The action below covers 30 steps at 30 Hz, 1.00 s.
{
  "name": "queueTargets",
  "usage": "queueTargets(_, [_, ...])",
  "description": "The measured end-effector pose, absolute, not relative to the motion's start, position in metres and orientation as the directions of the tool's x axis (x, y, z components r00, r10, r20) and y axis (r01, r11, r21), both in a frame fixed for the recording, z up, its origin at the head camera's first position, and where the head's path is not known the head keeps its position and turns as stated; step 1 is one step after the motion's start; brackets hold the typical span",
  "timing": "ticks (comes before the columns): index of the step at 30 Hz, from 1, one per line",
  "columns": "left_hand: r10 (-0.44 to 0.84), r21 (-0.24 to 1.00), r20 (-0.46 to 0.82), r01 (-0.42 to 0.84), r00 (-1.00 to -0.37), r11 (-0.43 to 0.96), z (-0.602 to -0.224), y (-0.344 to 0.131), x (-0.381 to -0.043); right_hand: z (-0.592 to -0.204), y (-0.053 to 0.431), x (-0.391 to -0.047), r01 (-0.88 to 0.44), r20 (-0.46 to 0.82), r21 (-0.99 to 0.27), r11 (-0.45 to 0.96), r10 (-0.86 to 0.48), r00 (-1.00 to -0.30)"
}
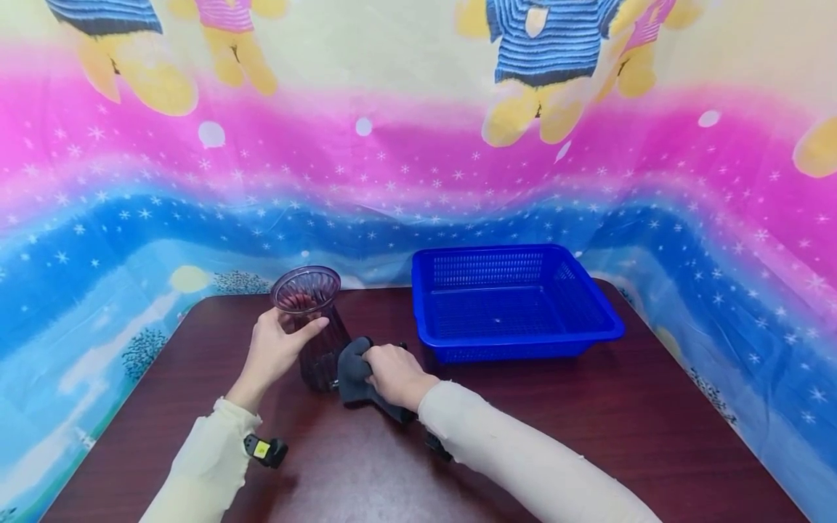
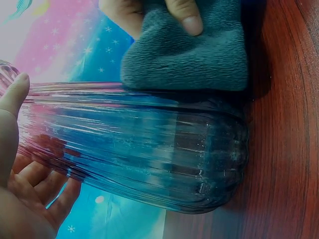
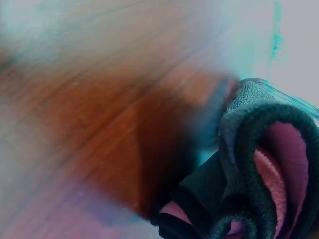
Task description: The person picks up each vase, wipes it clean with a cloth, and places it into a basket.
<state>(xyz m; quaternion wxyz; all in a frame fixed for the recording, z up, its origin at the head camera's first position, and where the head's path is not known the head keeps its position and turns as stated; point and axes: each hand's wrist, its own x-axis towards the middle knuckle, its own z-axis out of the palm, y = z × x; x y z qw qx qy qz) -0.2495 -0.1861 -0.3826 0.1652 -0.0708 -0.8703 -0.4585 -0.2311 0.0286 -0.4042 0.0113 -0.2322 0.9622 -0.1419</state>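
A ribbed, purple-tinted glass vase [image 1: 325,349] with a flared rim stands upright on the table. My left hand [image 1: 277,349] grips it just below the rim, thumb on the near side and fingers round the far side. In my right hand [image 1: 397,374] is a bunched dark grey cloth [image 1: 355,374], which lies against the right side of the vase low down. The left wrist view shows the cloth [image 2: 187,57] along the lower half of the glass [image 2: 139,144]. Folds of the cloth [image 3: 239,164] show pink inner surfaces in the right wrist view.
A blue plastic basket [image 1: 516,349] with perforated walls stands at the back right of the dark red-brown table [image 1: 366,465]. A printed curtain [image 1: 392,181] hangs close behind the table and along both sides. Each wrist wears a small black camera [image 1: 267,450].
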Motion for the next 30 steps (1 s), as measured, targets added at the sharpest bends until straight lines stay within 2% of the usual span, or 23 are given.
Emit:
queueTargets(18, [-0.032,0.774,0.367,0.286,-0.930,0.564,-0.384,-0.188,-0.249,-0.372,0.023,-0.233,-0.456,0.118,-0.356,0.816,-0.445,-0.888])
queueTargets(30, [-0.026,0.789,0.359,0.289,-0.933,0.542,-0.383,-0.185,-0.249,-0.357,0.023,-0.237,-0.466,0.166,-0.362,0.807,-0.436,-0.884])
